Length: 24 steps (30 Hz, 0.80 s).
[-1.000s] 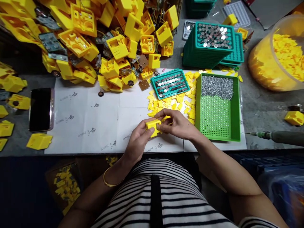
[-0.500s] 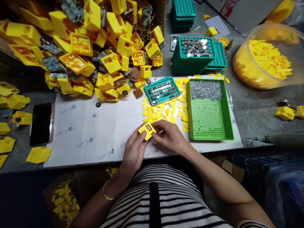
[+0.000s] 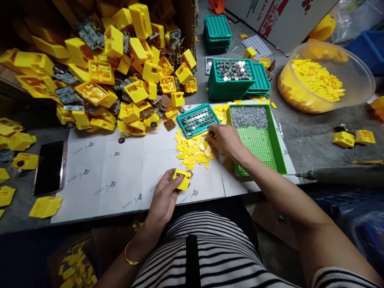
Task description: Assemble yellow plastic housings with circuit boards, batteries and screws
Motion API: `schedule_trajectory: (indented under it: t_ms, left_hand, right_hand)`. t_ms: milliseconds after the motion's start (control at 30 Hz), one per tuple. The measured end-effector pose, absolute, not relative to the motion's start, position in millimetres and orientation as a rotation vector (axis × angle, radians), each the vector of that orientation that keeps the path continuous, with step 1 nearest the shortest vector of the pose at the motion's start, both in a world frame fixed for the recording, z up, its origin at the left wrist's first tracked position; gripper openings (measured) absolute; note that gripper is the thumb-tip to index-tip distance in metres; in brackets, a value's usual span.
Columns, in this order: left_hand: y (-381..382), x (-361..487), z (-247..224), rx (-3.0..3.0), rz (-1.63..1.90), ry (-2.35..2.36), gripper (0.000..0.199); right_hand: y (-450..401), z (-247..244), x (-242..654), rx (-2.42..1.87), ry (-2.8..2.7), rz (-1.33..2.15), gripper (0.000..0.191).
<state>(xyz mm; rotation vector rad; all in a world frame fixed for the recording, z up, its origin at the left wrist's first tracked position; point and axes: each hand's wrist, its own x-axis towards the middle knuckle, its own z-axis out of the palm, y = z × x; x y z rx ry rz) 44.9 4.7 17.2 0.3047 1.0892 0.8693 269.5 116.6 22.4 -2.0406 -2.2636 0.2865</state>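
Observation:
My left hand point(image 3: 163, 194) grips a small yellow plastic housing point(image 3: 184, 182) above the white sheet, the thumb lying over its upper part. Out over a heap of flat yellow plastic pieces point(image 3: 193, 153) reaches my right hand point(image 3: 227, 141), at the right corner of a teal tray point(image 3: 196, 131) that carries rows of button cells. Its fingers are bent together; whatever is between the fingertips is hidden. Right of that hand stands a green perforated basket point(image 3: 258, 145), with many small metal screws or pins point(image 3: 250, 116) at its far end.
Many yellow housings point(image 3: 129, 110) with parts spill from a cardboard box at the back left. A phone point(image 3: 49, 168) lies at left. Stacked teal trays point(image 3: 231, 90) and a clear tub point(image 3: 327, 102) of yellow pieces stand behind. An electric screwdriver point(image 3: 339, 175) lies at right.
My right hand has left the yellow housing and moved forward and right to the yellow pieces beside the teal tray. My left hand keeps the housing, now slightly lower. The view has shifted slightly.

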Motion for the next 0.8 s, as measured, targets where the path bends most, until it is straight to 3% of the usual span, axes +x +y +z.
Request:
schedule_trajectory:
  t_ms: [267, 367, 467, 533, 800]
  left_hand:
    - [10, 46, 19, 0.349, 0.843, 1.075, 0.034]
    - [12, 48, 18, 0.303, 0.859, 1.002, 0.032]
    - [14, 53, 16, 0.257, 0.876, 0.956, 0.028]
    - [14, 56, 15, 0.253, 0.883, 0.962, 0.029]
    - [9, 67, 13, 0.232, 0.976, 0.948, 0.027]
  right_hand:
    - [112, 29, 273, -2.077, -2.173, 0.292, 0.017]
    - [93, 39, 270, -1.767, -1.9, 0.671, 0.01]
    - [66, 44, 254, -1.364, -1.547, 1.236, 0.018]
    - [50, 43, 242, -1.231, -1.422, 1.421, 0.025]
    - [28, 26, 226, -1.335, -1.163, 1.25, 0.017]
